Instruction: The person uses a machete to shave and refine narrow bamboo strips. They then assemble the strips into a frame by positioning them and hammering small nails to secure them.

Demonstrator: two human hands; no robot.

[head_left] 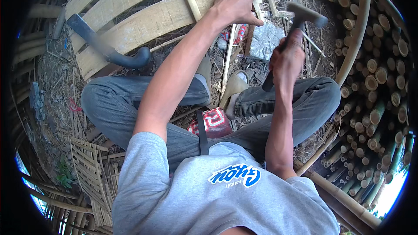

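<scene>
My right hand (288, 58) is wrapped round the dark handle of a hammer (305, 14), its head raised above the ground at the right. My left hand (237, 1) lies with fingers spread over the end of a frame of curved, pale slats (152, 15) and narrow cross strips. What lies right under its palm is hidden. Just below that hand sits a grey stone block (266, 43). On the slats at the left rests a large bladed tool, like a machete (93, 37), with a dark, hooked handle end.
Cut bamboo poles (374, 82) are stacked at the right, behind a bent pole (359, 39). A woven bamboo panel (89, 169) leans at the lower left. A red patterned bag or cushion (215, 122) lies between my legs. Bamboo scraps litter the ground.
</scene>
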